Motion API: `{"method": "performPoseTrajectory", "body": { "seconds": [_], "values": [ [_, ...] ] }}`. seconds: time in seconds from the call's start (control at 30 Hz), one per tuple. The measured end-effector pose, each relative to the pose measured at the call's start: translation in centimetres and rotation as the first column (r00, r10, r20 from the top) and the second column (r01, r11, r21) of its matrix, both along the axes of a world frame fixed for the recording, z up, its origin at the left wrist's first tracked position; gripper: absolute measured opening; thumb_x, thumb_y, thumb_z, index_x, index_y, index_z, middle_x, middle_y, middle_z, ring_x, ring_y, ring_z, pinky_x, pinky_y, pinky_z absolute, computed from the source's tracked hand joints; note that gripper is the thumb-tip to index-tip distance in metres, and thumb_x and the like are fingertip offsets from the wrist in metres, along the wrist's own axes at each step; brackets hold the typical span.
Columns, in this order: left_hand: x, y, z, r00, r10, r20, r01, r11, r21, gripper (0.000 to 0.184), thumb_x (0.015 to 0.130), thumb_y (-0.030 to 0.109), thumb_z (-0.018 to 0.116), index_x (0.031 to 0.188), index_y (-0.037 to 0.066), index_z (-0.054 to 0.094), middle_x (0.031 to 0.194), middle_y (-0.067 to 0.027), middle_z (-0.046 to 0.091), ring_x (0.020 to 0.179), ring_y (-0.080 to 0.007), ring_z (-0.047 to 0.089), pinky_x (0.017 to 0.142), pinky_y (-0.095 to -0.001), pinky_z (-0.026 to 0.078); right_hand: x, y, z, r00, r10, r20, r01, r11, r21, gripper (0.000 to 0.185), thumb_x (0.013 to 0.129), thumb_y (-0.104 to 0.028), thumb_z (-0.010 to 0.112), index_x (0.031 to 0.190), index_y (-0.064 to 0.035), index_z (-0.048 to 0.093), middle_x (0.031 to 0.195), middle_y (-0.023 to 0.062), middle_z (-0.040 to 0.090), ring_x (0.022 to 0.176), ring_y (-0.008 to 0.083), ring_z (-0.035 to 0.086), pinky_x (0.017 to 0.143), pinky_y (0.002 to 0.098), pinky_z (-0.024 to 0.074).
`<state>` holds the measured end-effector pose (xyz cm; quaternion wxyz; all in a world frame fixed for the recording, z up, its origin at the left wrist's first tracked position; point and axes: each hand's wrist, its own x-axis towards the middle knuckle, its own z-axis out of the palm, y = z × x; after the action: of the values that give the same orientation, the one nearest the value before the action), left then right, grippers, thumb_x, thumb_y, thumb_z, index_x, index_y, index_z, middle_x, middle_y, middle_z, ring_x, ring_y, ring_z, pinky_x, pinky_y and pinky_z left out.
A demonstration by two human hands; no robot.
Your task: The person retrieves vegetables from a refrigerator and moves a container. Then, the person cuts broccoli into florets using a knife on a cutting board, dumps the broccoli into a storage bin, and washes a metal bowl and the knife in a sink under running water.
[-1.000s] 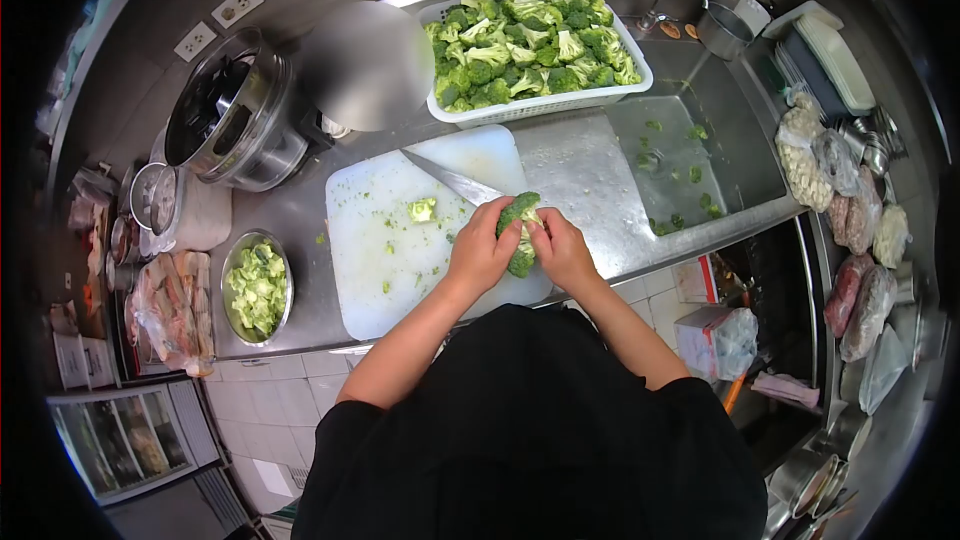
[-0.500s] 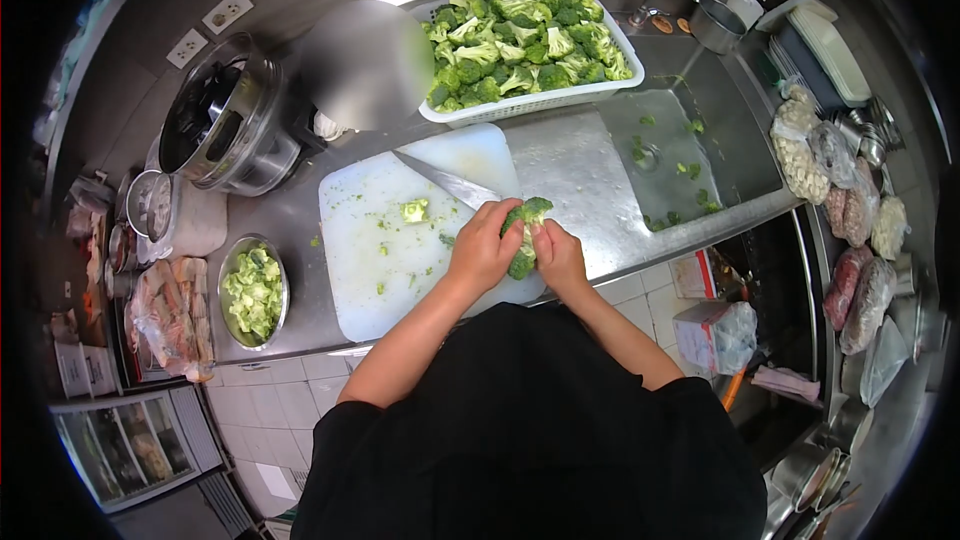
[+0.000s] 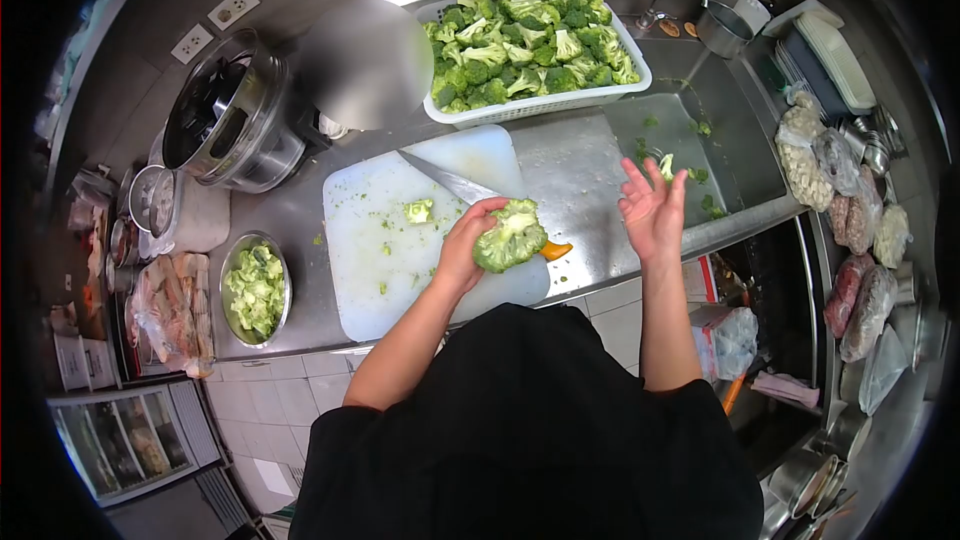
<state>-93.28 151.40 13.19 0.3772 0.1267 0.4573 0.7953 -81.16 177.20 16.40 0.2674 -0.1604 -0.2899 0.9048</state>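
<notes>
And there they part! Half a second ago both hands were together on the broccoli head (image 3: 512,238); now the right hand (image 3: 655,212) has swung out towards the sink (image 3: 745,175), palm up, fingers spread, no grip on anything that I can see. Right by those fingertips, a pale-stemmed floret (image 3: 667,168), new in that spot! Is it in the air or down in the sink? Can't tell from here. It looks very much as if a piece has just come off the head, so the breaking-up of this broccoli seems to be one piece further on.

The left hand (image 3: 468,245) keeps its grasp, curled round the head, which is held above the near right side of the cutting board (image 3: 365,270), and the head has turned to show its pale, cut underside. That parting has uncovered the knife's orange handle (image 3: 557,251) too; the blade (image 3: 445,178) lies across the board, untouched. One small stem chunk (image 3: 419,210) sits there unmoved, and the heaped white basket (image 3: 545,108) holds its place at the back of the desk (image 3: 575,165).
</notes>
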Motion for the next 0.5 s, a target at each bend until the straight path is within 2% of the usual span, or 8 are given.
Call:
{"method": "performPoseTrajectory", "body": {
  "seconds": [0.07,0.1,0.17,0.2,0.27,0.3,0.37,0.5],
  "values": [
    [-0.2,-0.3,0.0,0.985,-0.005,0.173,-0.007,0.998,0.069,0.040,0.090,0.017,0.047,0.127,0.002,0.053,0.115,-0.0118,0.062,0.099,-0.0222,0.063,0.080,-0.0341,0.052,0.0,-1.6,-0.1,0.990,0.138,0.016,-0.134,0.926,0.353,0.058,0.101,-0.046,0.047,0.142,-0.0071,0.039,0.127,0.0174,0.058,0.087,0.0200,0.065,0.070,0.0306,0.0548],
    [-0.5,-0.7,-0.3,0.985,-0.003,0.172,-0.009,0.998,0.069,0.040,0.090,0.017,0.047,0.127,0.002,0.053,0.115,-0.0118,0.062,0.099,-0.0222,0.063,0.080,-0.0341,0.052,-0.1,-2.8,-0.4,0.990,0.140,0.015,-0.136,0.926,0.353,0.058,0.101,-0.046,0.047,0.142,-0.0071,0.039,0.127,0.0174,0.058,0.087,0.0200,0.065,0.070,0.0306,0.0548],
    [-0.9,-1.6,-0.7,0.966,-0.123,0.227,0.104,0.990,0.094,0.046,0.089,0.027,0.049,0.129,0.004,0.052,0.119,-0.0123,0.062,0.102,-0.0256,0.064,0.078,-0.0378,0.054,-0.7,-6.4,0.7,0.952,0.187,0.241,-0.305,0.588,0.749,0.047,0.097,-0.029,0.058,0.137,-0.0053,0.050,0.128,0.0163,0.058,0.099,0.0220,0.063,0.078,0.0339,0.0534],
    [-0.7,-1.8,-0.7,0.967,-0.118,0.227,0.099,0.991,0.094,0.046,0.089,0.027,0.049,0.129,0.004,0.052,0.119,-0.0123,0.062,0.102,-0.0256,0.064,0.078,-0.0378,0.054,-1.0,-7.8,1.3,0.951,0.193,0.241,-0.308,0.587,0.749,0.047,0.097,-0.029,0.058,0.137,-0.0053,0.050,0.128,0.0163,0.058,0.099,0.0220,0.063,0.078,0.0339,0.0534],
    [-0.2,-2.3,-0.2,0.945,-0.094,0.313,0.078,0.995,0.065,0.044,0.089,0.029,0.049,0.126,0.006,0.055,0.110,-0.0115,0.065,0.086,-0.0215,0.066,0.056,-0.0344,0.050,-1.4,-10.0,2.4,0.971,0.107,0.214,-0.225,0.099,0.969,0.044,0.090,-0.017,0.067,0.130,-0.0052,0.057,0.127,0.0145,0.059,0.112,0.0250,0.059,0.090,0.0365,0.0494],
    [-0.3,-2.7,-0.5,0.946,-0.089,0.313,0.072,0.995,0.064,0.044,0.089,0.029,0.049,0.126,0.006,0.055,0.110,-0.0115,0.065,0.086,-0.0215,0.066,0.056,-0.0344,0.050,-1.7,-10.4,2.5,0.970,0.112,0.214,-0.225,0.099,0.969,0.044,0.090,-0.017,0.067,0.130,-0.0052,0.057,0.127,0.0145,0.059,0.112,0.0250,0.059,0.090,0.0365,0.0494],
    [-0.5,-3.7,-1.0,0.907,-0.155,0.392,0.123,0.987,0.107,0.043,0.088,0.029,0.050,0.124,0.006,0.057,0.104,-0.0096,0.067,0.082,-0.0200,0.066,0.053,-0.0322,0.050,-2.2,-11.2,2.7,0.955,0.206,0.212,-0.201,-0.071,0.977,0.042,0.089,-0.027,0.067,0.127,-0.0097,0.061,0.125,0.0122,0.060,0.119,0.0288,0.053,0.097,0.0390,0.0450],
    [-0.9,-4.8,-1.4,0.897,-0.184,0.402,0.171,0.983,0.069,0.044,0.092,0.040,0.049,0.121,0.009,0.060,0.098,-0.0070,0.068,0.077,-0.0189,0.066,0.048,-0.0308,0.048,-1.9,-12.6,2.7,0.928,0.211,0.307,-0.293,-0.098,0.951,0.038,0.088,-0.026,0.069,0.121,-0.0078,0.064,0.121,0.0132,0.061,0.114,0.0311,0.057,0.096,0.0389,0.0458]
  ]
}}
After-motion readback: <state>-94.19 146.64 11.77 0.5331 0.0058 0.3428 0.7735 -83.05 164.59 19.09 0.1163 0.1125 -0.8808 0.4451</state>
